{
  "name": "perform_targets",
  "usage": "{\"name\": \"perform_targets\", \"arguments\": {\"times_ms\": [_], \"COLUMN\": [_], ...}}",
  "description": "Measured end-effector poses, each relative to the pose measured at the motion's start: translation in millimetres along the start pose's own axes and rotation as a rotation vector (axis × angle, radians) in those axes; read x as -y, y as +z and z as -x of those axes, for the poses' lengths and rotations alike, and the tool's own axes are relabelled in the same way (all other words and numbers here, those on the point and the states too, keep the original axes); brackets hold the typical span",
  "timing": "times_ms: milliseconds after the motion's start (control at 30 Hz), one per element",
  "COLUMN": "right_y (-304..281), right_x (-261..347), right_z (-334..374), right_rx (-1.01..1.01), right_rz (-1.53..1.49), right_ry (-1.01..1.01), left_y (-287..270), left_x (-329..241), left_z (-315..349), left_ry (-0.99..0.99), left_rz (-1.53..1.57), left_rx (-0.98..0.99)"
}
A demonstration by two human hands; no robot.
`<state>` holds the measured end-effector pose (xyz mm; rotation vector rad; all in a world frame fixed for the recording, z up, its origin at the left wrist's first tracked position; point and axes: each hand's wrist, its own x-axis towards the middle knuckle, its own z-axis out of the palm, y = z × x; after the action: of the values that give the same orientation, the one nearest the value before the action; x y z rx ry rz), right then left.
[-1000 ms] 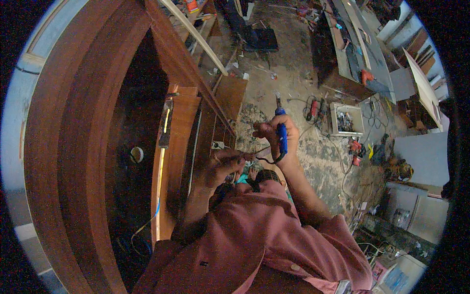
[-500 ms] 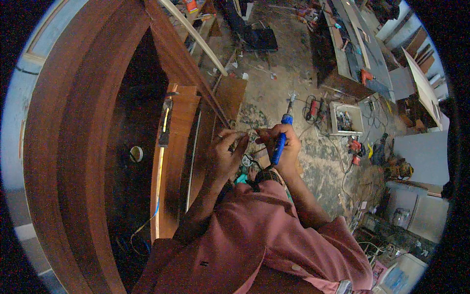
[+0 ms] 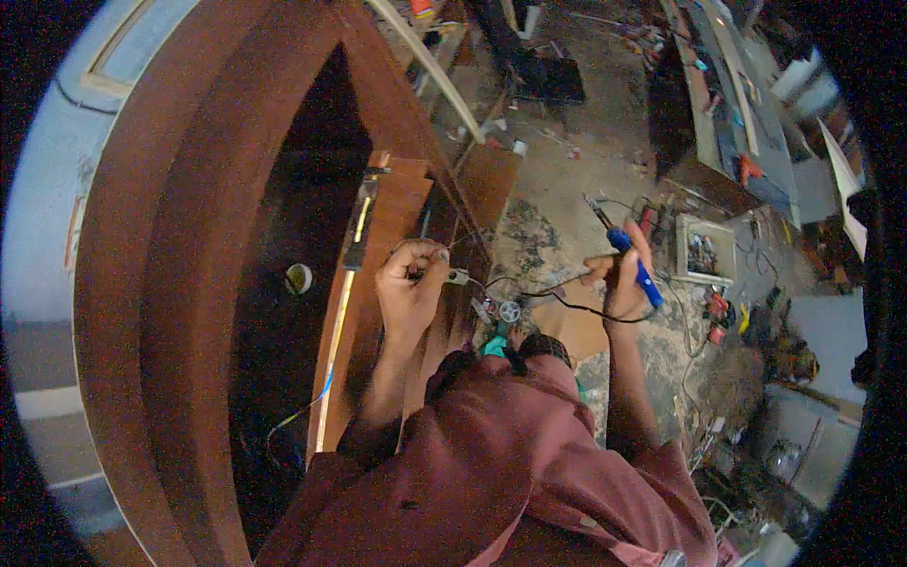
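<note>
My right hand (image 3: 624, 279) is closed round the blue handle of a soldering iron (image 3: 646, 283), its metal barrel pointing up and away to the left. A black cord (image 3: 590, 317) loops from the handle's lower end toward the middle. Left of it, my left hand (image 3: 414, 279) is closed, with fingers curled over a small pale piece (image 3: 458, 277) that pokes out beside the fingertips; a thin wire runs from it. Both hands are apart, above the floor beside a brown wooden cabinet (image 3: 156, 283). Along its wooden panel runs a yellowish lit strip (image 3: 337, 350).
A round white-rimmed cup or roll (image 3: 299, 278) is in the cabinet's dark interior. Blue wire (image 3: 327, 383) hangs near the panel. At right are a box of small parts (image 3: 706, 248), red power tools (image 3: 720, 312), cords and a workbench (image 3: 713, 184). A white wheel-like object (image 3: 509, 311) lies below my hands.
My hands were close together and have moved apart. The right hand went right with the soldering iron, which now tilts left; the left hand now shows a small pale piece. The view has shifted left.
</note>
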<state>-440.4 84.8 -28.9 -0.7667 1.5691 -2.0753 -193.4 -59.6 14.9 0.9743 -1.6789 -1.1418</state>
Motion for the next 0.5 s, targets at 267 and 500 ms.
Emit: {"name": "perform_targets", "arguments": {"times_ms": [267,500], "right_y": [-12,33], "right_x": [-23,-12], "right_z": [4,13], "right_rx": [0.151,0.342], "right_rz": [0.263,0.154], "right_ry": [-0.060,-0.002], "left_y": [-61,-76], "left_x": [20,-3], "left_z": [-28,-31], "left_ry": [-0.183,-0.276], "left_rz": [0.050,0.117], "left_rx": [-0.258,-0.186]}}
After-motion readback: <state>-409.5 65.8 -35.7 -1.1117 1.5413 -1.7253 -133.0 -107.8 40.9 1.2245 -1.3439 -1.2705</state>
